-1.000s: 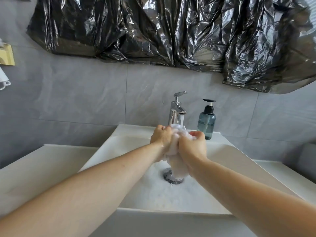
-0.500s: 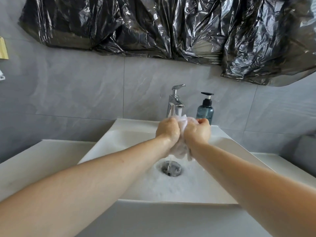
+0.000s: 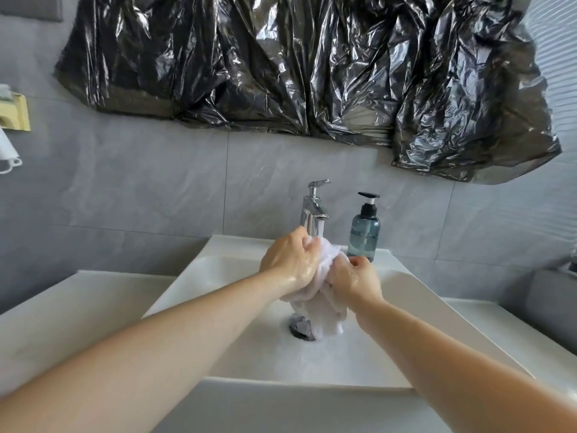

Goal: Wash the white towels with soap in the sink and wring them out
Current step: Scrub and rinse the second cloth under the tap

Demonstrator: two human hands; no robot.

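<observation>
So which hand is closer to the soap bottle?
The right hand. It grips the white towel just below and in front of the soap bottle. The left hand grips the towel's other side, under the faucet, farther from the bottle.

I can read no text anywhere. The soap bottle point(image 3: 363, 234) just beyond my right hand point(image 3: 356, 281) carries a faint pale mark on its teal front, too small and blurred for me to make out any letters.
</observation>
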